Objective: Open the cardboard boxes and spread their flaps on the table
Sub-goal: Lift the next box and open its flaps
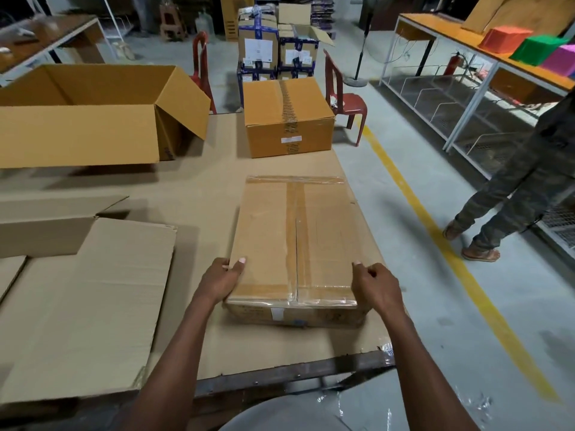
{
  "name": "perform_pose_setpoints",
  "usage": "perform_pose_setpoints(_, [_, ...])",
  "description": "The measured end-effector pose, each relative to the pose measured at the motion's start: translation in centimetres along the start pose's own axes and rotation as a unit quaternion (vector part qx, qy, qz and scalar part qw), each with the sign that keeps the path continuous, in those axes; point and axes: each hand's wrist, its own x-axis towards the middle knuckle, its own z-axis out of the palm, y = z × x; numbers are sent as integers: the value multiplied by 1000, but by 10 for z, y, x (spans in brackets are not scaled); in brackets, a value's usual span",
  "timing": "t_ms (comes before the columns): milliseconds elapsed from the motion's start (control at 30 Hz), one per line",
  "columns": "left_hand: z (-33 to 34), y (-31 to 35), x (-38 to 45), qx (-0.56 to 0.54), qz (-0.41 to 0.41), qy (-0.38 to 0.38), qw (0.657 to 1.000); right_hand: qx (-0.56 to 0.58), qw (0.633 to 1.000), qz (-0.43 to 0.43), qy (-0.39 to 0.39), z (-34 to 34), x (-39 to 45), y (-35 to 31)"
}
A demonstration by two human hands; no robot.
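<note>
A flat, taped cardboard box (295, 237) lies shut on the cardboard-covered table (211, 188), close to its front right corner. My left hand (222, 281) grips the box's near left corner, thumb on top. My right hand (375, 286) holds the near right edge with curled fingers. Clear tape runs along the box's middle seam and both ends. A second sealed box (287, 115) stands at the far end of the table. A large box (93, 113) with open flaps sits at the far left.
A flattened cardboard sheet (84, 309) lies on the table to my left. A person in camouflage trousers (522, 188) stands on the floor at the right by a yellow line. Red chairs (342, 98) and stacked boxes stand behind the table.
</note>
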Motion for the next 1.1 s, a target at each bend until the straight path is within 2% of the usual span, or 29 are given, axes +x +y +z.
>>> perform_pose_setpoints(133, [-7,27,-4,-32,58,-44,997,-2,996,-67,-59,-11,22,-21])
perform_pose_setpoints(267, [-7,27,4,-42,73,-40,996,52,993,-19,-100,-8,35,-31])
perform_pose_setpoints(500, [-6,18,1,-114,114,-8,987,143,986,-42,-72,-13,33,-25])
perform_pose_setpoints(667, [-6,26,-7,-173,158,25,972,223,968,-95,-67,-27,29,-26])
perform_pose_setpoints(833, [-3,28,-9,-243,155,54,956,305,933,-176,-79,-35,28,-27])
perform_pose_setpoints(933, [1,27,-6,-256,142,74,953,324,931,-159,-45,-27,30,-23])
perform_pose_setpoints(1033, [5,24,-4,-272,102,37,956,316,941,-123,-7,-18,31,-19])
perform_pose_setpoints(1100, [3,27,-8,-306,80,10,949,303,948,-102,-10,-17,31,-16])
